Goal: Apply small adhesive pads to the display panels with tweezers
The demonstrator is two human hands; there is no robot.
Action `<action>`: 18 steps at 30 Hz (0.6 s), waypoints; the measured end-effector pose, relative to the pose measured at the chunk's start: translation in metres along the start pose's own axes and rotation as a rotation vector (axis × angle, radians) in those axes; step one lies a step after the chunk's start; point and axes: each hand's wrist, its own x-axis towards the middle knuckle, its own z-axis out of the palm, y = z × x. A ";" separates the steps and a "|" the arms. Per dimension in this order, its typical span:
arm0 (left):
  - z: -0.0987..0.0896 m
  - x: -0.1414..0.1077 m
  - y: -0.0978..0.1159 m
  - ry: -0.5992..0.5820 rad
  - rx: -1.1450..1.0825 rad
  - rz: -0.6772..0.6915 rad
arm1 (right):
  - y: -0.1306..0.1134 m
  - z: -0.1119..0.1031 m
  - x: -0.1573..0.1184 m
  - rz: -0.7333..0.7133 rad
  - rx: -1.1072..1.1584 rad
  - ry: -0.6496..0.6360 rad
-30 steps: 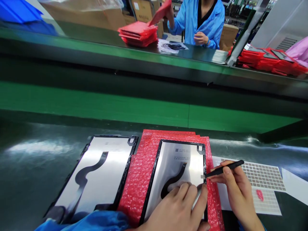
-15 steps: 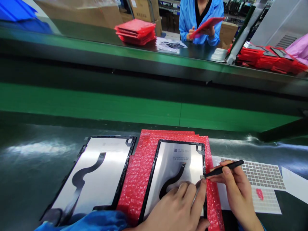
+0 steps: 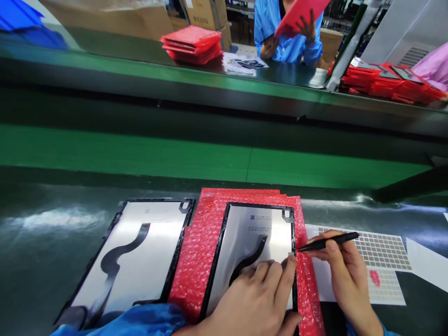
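A black-framed panel with a silver back (image 3: 241, 238) lies on red bubble-wrap sheets (image 3: 191, 261). My left hand (image 3: 259, 298) rests over its lower part, fingers spread a little, index fingertip on a small grey piece at the right frame edge. In my right hand (image 3: 345, 270) are black tweezers (image 3: 329, 241), pinched, their tip just off that edge. A second silver-backed panel (image 3: 140, 252) with a dark curved flex strip lies on the table to the left. Under and beyond my right hand is a sheet of small grey squares (image 3: 385, 249).
A white sheet (image 3: 425, 263) lies at the far right, and a red scrap (image 3: 374, 278) on a gridded sheet. Across a green ledge (image 3: 210, 77), a person in blue (image 3: 290, 46) holds a red packet near red stacks (image 3: 192, 44).
The tweezers' tip has drawn back to the right from the small grey piece. My left index fingertip now presses on it. The person opposite has raised the red packet.
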 end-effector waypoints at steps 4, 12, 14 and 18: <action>-0.001 0.000 0.000 -0.007 -0.039 -0.010 | -0.013 -0.025 0.013 -0.102 0.043 0.085; -0.002 -0.002 0.001 -0.053 -0.039 -0.021 | -0.008 -0.096 -0.011 0.022 -0.132 0.144; -0.001 -0.004 0.001 -0.035 -0.034 -0.022 | 0.001 -0.109 -0.022 0.060 -0.202 0.126; -0.001 -0.005 -0.001 0.001 -0.055 -0.034 | 0.012 -0.116 -0.036 0.026 -0.295 0.027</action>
